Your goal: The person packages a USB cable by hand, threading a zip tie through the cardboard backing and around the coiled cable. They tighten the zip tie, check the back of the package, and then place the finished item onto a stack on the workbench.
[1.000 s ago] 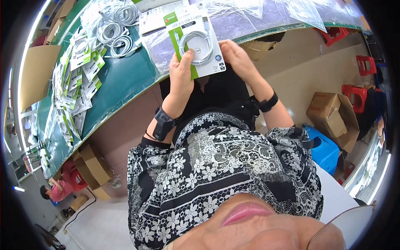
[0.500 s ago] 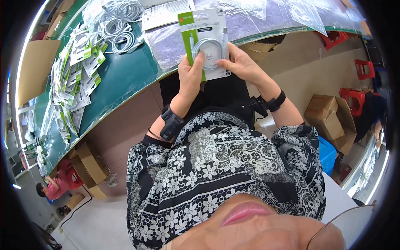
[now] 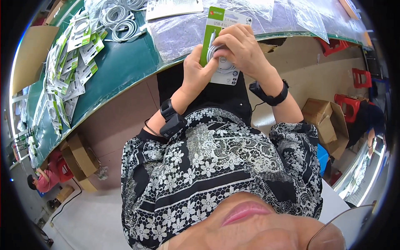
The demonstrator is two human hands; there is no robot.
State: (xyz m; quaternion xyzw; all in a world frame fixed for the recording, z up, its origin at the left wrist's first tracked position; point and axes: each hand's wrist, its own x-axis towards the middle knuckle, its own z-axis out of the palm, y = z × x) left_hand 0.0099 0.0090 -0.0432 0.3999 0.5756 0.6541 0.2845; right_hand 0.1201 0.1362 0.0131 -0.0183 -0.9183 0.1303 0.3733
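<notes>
Upright before me is a green and white card package (image 3: 216,13) with a coiled white cable (image 3: 213,53) on its front. My left hand (image 3: 199,68) grips the card's left edge, its thumb pressed across the coil. My right hand (image 3: 246,51) reaches over the front from the right, fingers bent and closed at the upper part of the coil, close to the left thumb. The right fingertips partly cover the cable and the card's middle. I cannot make out how firmly they grip it.
Many similar carded cables (image 3: 68,62) lie overlapping on the green table (image 3: 121,62) at left. Loose coiled cables (image 3: 118,23) sit behind them. A printed white sheet (image 3: 175,7) and clear plastic bags (image 3: 310,21) lie on the purple-grey mat (image 3: 175,39). Cardboard boxes (image 3: 327,125) and red stools (image 3: 348,106) stand at right.
The card has shifted a little to the right. My right hand has left its right edge and moved over the front onto the coil; my left thumb lies further across the coil.
</notes>
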